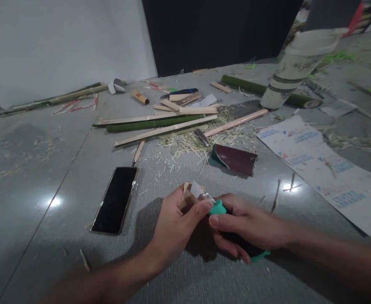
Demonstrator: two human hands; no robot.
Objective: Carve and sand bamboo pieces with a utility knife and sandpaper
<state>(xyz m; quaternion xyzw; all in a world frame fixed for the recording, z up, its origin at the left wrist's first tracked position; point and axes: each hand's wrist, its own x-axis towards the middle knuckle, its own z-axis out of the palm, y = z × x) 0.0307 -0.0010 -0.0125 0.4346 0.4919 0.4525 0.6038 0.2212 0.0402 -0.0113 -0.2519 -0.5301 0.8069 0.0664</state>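
My left hand (175,219) is closed around a short light-brown piece of bamboo (188,197), mostly hidden by the fingers. In my right hand (245,221) is a knife (217,207) with a teal-and-black handle. Its metal blade points left and meets the bamboo piece close to my left thumb. A curled sheet of dark red sandpaper (236,160) lies just beyond my hands. To the left, a phone (114,200) with a dark screen rests on the grey floor.
Ahead lie bamboo strips (166,131), shavings (185,145) and a hammer (233,122). A short bamboo tube (140,97) sits behind them. At right are a plastic cup (287,71), a green bamboo pole (245,85) and a printed white sheet (328,169).
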